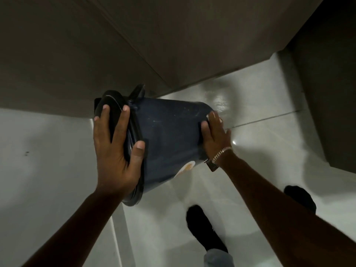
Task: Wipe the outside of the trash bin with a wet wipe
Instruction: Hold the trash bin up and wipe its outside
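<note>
While trash bin hangs tilted sideways above floor, left hand clasps lidded rim, right hand lies flat against base; wet wipe not discernible. Advice: steady rim, firm overlapping strokes.

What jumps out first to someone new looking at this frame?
The dark blue trash bin sits at frame centre, tipped on its side and held between both hands above the glossy white floor. The left hand spreads over the lid end with its thumb hooked past the rim. The right hand, with a bracelet at the wrist, presses flat on the base end.
</note>
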